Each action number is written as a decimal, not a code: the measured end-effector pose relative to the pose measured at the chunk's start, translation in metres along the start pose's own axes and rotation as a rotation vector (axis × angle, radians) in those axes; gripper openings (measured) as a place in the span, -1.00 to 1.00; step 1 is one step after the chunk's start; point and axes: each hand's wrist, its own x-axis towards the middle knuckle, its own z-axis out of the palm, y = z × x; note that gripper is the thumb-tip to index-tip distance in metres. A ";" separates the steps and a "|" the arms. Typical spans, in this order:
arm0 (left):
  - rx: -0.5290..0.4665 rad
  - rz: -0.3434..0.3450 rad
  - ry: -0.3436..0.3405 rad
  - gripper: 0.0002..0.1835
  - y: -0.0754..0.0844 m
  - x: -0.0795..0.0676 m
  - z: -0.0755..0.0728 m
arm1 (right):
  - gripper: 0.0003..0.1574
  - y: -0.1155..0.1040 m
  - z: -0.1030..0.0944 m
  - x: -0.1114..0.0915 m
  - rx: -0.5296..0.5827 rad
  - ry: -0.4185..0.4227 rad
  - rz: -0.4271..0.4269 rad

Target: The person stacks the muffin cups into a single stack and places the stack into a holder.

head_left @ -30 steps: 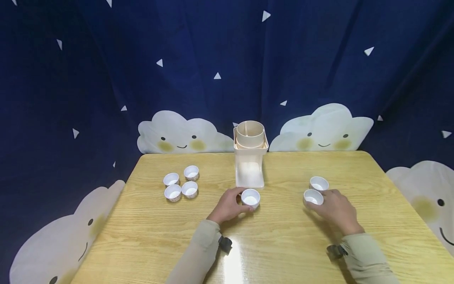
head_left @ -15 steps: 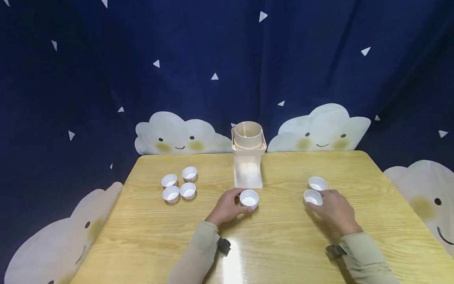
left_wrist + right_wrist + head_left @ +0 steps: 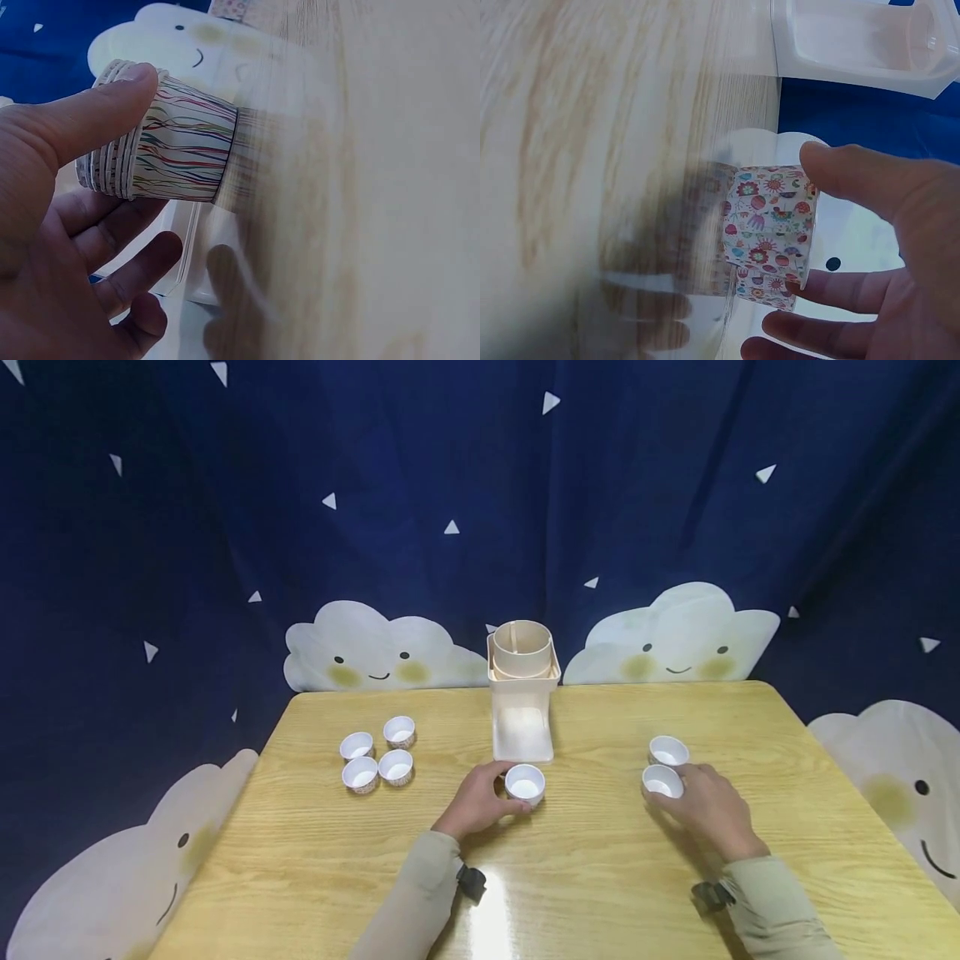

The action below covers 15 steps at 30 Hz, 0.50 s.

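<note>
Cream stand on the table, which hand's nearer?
Left. The left hand, gripping striped cups, is just in front of the cream stand, slightly left; the right hand, gripping a patterned cup, is farther to the right.

From the wearer's head, the widest view looks forward and down over the bench [image 3: 600, 885], the blue curtain [image 3: 405, 460] filling its upper half. The left wrist camera sits close behind the left hand [image 3: 67, 217], turned sideways, with the bench at right and the striped paper cups [image 3: 187, 142] left of centre. The right wrist camera, also close and sideways, puts the bench at left, the right hand [image 3: 892, 247] at right. Head and right wrist views share the cream plastic stand [image 3: 522, 731], central in one, upper right in the other.
</note>
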 end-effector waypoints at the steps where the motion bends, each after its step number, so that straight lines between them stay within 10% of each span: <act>1: -0.002 0.002 0.000 -0.34 0.000 0.000 0.000 | -0.18 0.001 0.000 0.000 0.004 0.001 -0.003; 15: 0.011 -0.004 0.000 -0.33 0.000 0.000 0.000 | -0.26 0.009 -0.010 -0.001 0.044 0.013 -0.031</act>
